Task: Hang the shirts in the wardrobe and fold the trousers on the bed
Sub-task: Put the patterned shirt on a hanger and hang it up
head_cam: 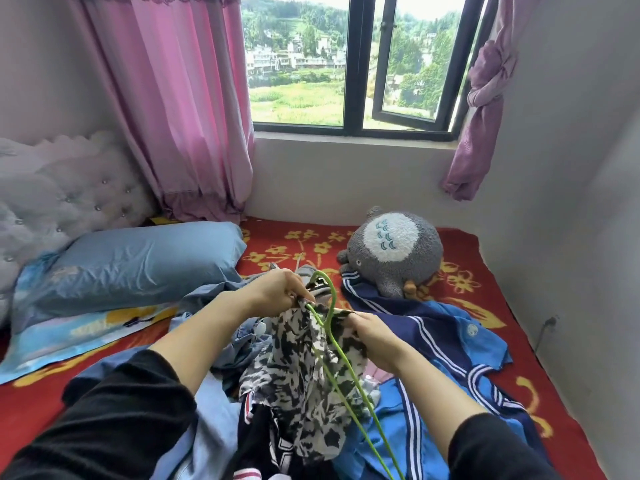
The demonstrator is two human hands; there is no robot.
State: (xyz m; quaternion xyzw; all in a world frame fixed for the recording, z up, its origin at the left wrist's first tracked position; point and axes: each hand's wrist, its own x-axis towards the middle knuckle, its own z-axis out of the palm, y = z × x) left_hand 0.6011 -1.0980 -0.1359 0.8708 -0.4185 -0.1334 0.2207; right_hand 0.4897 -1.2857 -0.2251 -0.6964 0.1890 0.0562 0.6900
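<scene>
A black-and-white patterned shirt (301, 382) hangs between my hands over the bed (450, 251). My left hand (277, 289) pinches its top edge on the left. My right hand (372, 329) grips the top edge on the right. A green wire hanger (330, 327) runs through the shirt's neck, its hook curving up between my hands and its long wires trailing down toward me. Under the shirt lies a pile of clothes: a blue tracksuit garment with white stripes (433, 337), pale blue fabric (207, 441), and a dark striped piece (263, 441).
A blue pillow (138, 265) lies at the left by the tufted headboard (65, 195). A grey plush toy (394, 251) sits at the back right of the bed. Pink curtains (180, 98) and a window (353, 64) stand behind; a wall (571, 202) closes the right side.
</scene>
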